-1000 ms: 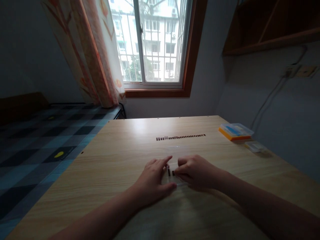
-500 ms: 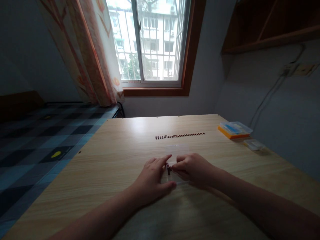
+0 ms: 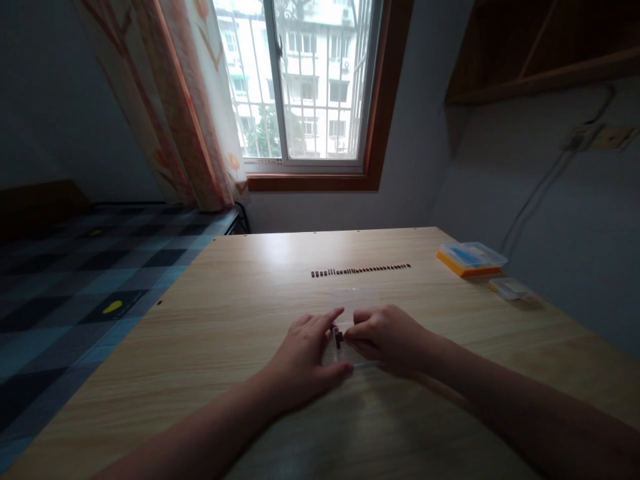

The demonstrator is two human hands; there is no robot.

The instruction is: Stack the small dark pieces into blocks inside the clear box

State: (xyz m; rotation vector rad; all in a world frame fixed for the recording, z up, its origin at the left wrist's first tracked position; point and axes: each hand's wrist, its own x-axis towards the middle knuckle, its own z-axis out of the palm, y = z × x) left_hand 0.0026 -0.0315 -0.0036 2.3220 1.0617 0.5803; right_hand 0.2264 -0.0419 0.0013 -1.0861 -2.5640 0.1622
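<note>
A clear plastic box (image 3: 357,365) lies open on the table in front of me, its see-through lid (image 3: 356,293) folded toward the window. My left hand (image 3: 310,353) is around the box's left side, thumb at the near edge and index finger at the far edge. Inside, along the left wall, are small dark brown pieces (image 3: 339,339), too small to name. My right hand (image 3: 383,337) is over the box's right part, fingers pinched together, fingertips just right of the dark pieces. Whatever those fingertips hold is hidden.
Farther back on the wooden table (image 3: 240,320) runs a long row of small dark pieces (image 3: 360,270). At the right edge are an orange-based box with a clear lid (image 3: 470,259) and a small clear case (image 3: 510,289). A checkered bed (image 3: 125,267) adjoins on the left.
My right fingertips have drawn slightly right, leaving a dark piece showing more plainly in the box. My left hand has stayed in place.
</note>
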